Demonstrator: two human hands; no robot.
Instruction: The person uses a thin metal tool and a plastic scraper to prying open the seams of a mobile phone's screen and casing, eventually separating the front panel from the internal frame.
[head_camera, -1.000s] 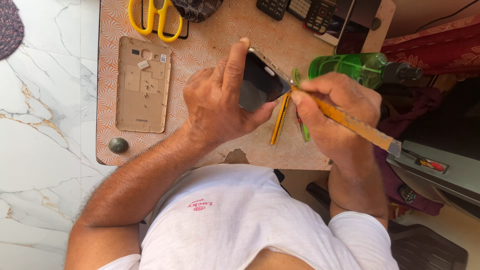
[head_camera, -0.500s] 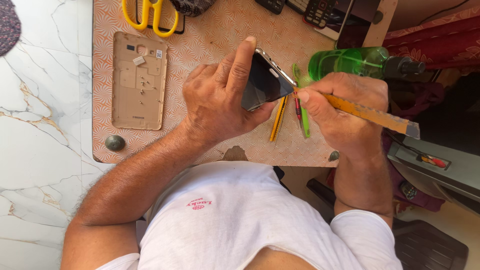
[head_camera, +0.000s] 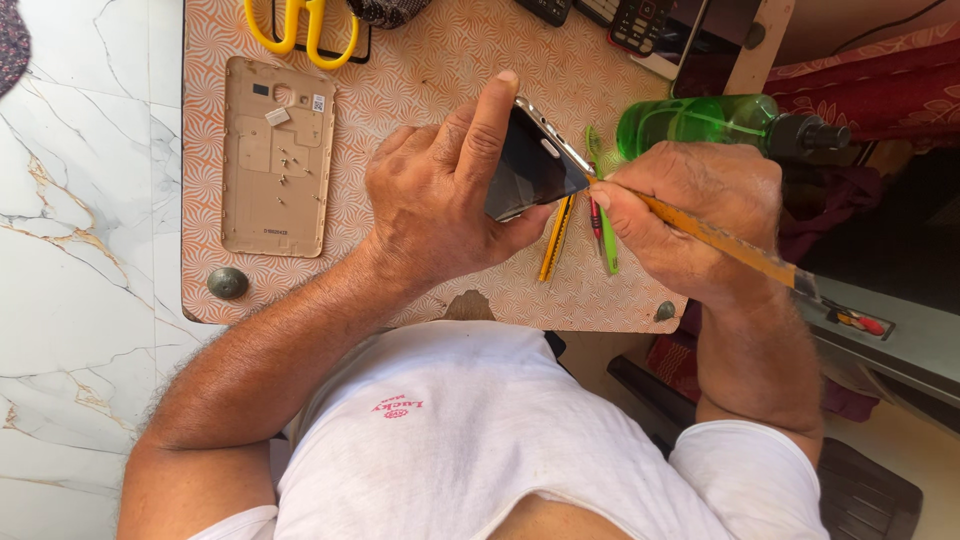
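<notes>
We saw the left hand (head_camera: 440, 195) gripping a dark, gold-edged smartphone (head_camera: 530, 165) tilted above the patterned orange work board (head_camera: 430, 60), its lower half hidden by fingers; the right hand (head_camera: 690, 215) closed on a yellow-handled tool (head_camera: 725, 242) whose tip met the phone's edge; a gold back cover (head_camera: 277, 155) lay well apart; yellow scissors (head_camera: 300, 25) were cut off at the top.

The yellow scissors (head_camera: 300, 30) are cut off by the top edge.
</notes>
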